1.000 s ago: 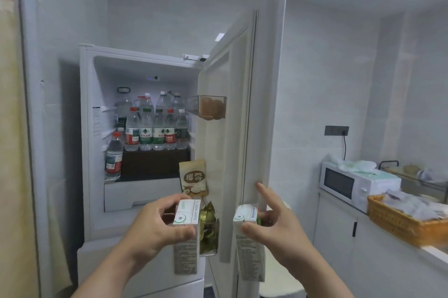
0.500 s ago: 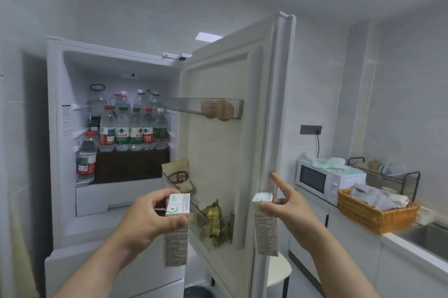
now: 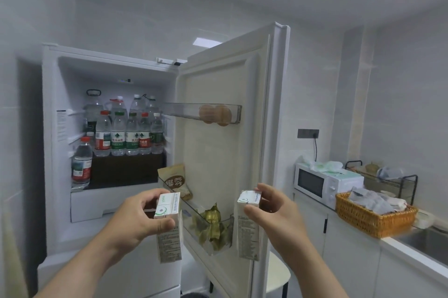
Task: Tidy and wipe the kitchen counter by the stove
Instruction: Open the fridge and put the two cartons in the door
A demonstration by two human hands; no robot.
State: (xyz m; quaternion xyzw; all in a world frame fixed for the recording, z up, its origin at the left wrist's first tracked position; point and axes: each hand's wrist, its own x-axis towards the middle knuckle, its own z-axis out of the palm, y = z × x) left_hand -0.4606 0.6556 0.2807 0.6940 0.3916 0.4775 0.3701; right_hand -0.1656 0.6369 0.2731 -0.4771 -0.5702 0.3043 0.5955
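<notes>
Right hand [image 3: 274, 212], now off the white fridge door [image 3: 218, 157], grips one white paper carton [image 3: 247, 237]; left hand [image 3: 135, 220] still grips a second carton [image 3: 169, 242].

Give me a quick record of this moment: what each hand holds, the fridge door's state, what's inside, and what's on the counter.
left hand: holds left carton by its top
right hand: holds right carton by its top
fridge door: open
fridge shelf: water bottles
lower door bin: green wrapped bundles, brown pouch
counter: microwave, wicker basket
</notes>
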